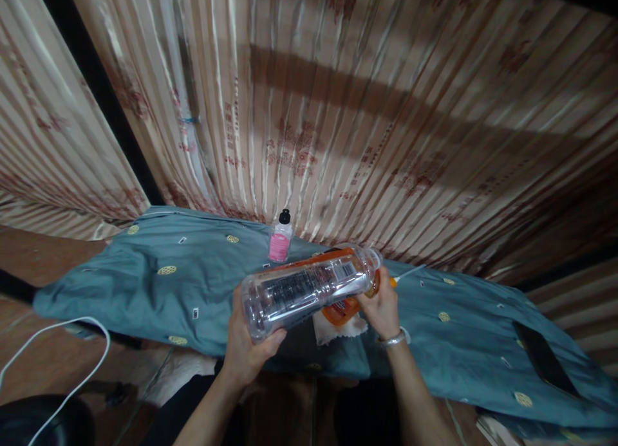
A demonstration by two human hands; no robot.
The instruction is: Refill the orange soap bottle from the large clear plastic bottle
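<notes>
A large clear plastic bottle (304,291) with a dark-printed label and a barcode is held tilted on its side, its neck up and to the right. My left hand (248,343) is closed around its base end. My right hand (381,307), with a bracelet at the wrist, grips near the neck. Partly hidden below and behind it is an orange bottle (340,312), with a white tissue (342,330) under it. Beside my right hand a thin white stick with an orange end (410,272) shows. A small bottle with a pink label and black cap (280,240) stands upright behind.
A green-blue patterned cloth (168,298) covers the narrow bench. A dark phone (545,359) lies at its right end. Pleated printed curtains (299,111) hang just behind. A white cable (91,320) loops at the left, above a dark round object (48,420).
</notes>
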